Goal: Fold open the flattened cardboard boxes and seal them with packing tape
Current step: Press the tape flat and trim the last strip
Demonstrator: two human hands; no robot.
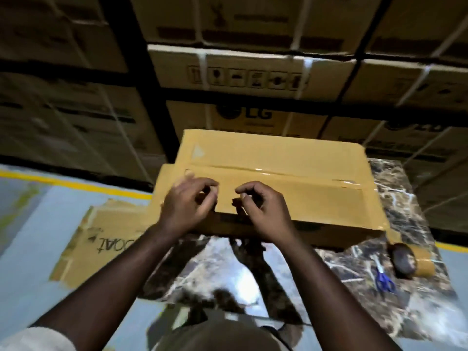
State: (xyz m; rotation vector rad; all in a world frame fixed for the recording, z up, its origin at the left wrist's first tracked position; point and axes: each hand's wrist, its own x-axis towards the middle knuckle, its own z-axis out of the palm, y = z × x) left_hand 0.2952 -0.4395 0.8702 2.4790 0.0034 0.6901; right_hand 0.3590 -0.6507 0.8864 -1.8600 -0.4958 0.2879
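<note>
Both hands work at the near edge of a flat-topped brown cardboard box (pixel 278 178) that lies on a dark marble-patterned table (pixel 417 312). On the left, the left hand (pixel 187 209) has its fingers curled with thumb and forefinger brought together in a pinch on the box's near flap; what sits between the fingertips is too blurred to name. Just beside it, the right hand (pixel 263 211) is curled the same way, thumb and forefinger pinching a small dark bit at the same near edge, and I cannot tell whether that is tape or torn cardboard. The two hands are close but not touching.

A glossy strip of clear packing tape (pixel 291 173) runs left to right along the seam across the box top. The box fills the far half of the table, and its left end juts past the table's edge.

At the near right of the box, on the table, lies a roll of tan packing tape (pixel 415 259), with a loose tail reaching up to the box's right corner. Just near of the roll lies a pair of blue-handled scissors (pixel 383 274).

On the grey floor to the left lies a flattened brown cardboard sheet with black handwriting (pixel 96 239). A yellow floor line (pixel 76 183) runs behind it. Far behind, stacked printed cartons with white straps (pixel 253 72) fill the background.
</note>
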